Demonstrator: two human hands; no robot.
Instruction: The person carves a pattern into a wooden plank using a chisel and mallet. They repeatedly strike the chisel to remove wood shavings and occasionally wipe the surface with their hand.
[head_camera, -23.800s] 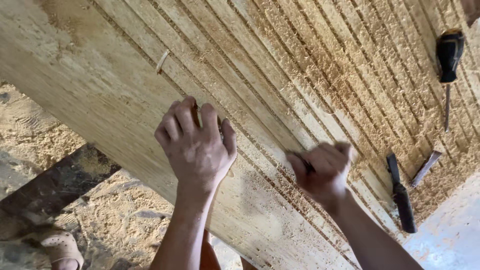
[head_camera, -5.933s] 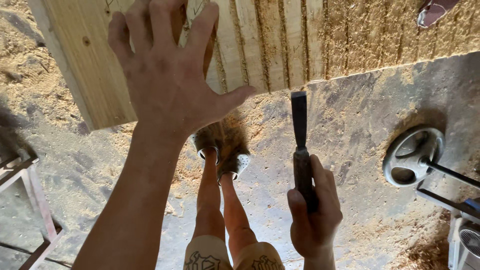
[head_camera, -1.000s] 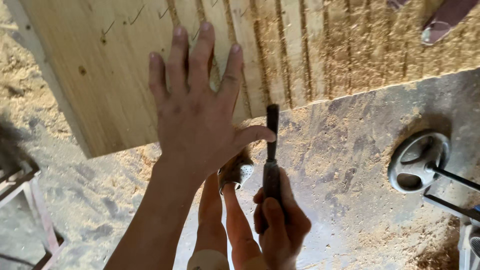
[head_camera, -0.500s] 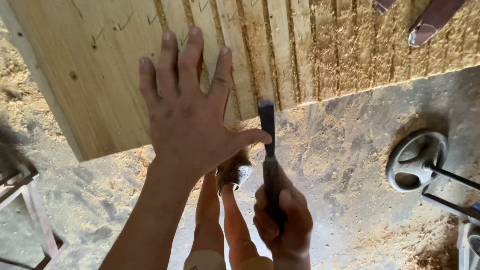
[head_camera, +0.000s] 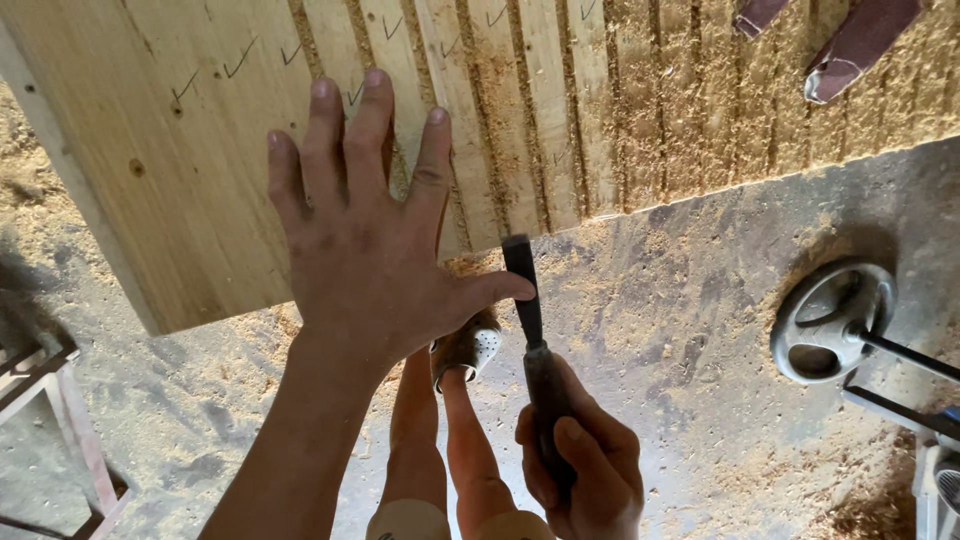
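Observation:
My left hand (head_camera: 365, 245) is spread flat, fingers apart, over the near edge of a large pale wooden panel (head_camera: 180, 150) cut with parallel grooves and marked with pencil ticks. Its thumb reaches toward the blade of a chisel (head_camera: 528, 320). My right hand (head_camera: 585, 470) grips the chisel's dark wooden handle, blade pointing up at the panel's edge beside the left thumb. The blade tip sits just below the panel's lower edge. Sawdust fills the grooves on the panel's right part (head_camera: 760, 110).
My legs and a sawdust-covered shoe (head_camera: 470, 350) stand below the panel on a dusty concrete floor (head_camera: 680, 330). A metal handwheel (head_camera: 830, 320) of a machine is at the right. A metal frame (head_camera: 60, 400) stands at the lower left. Another person's foot (head_camera: 850, 45) rests on the panel, top right.
My right hand has raised the chisel a little toward the panel's edge, close by my left thumb. My left hand stays spread on the panel.

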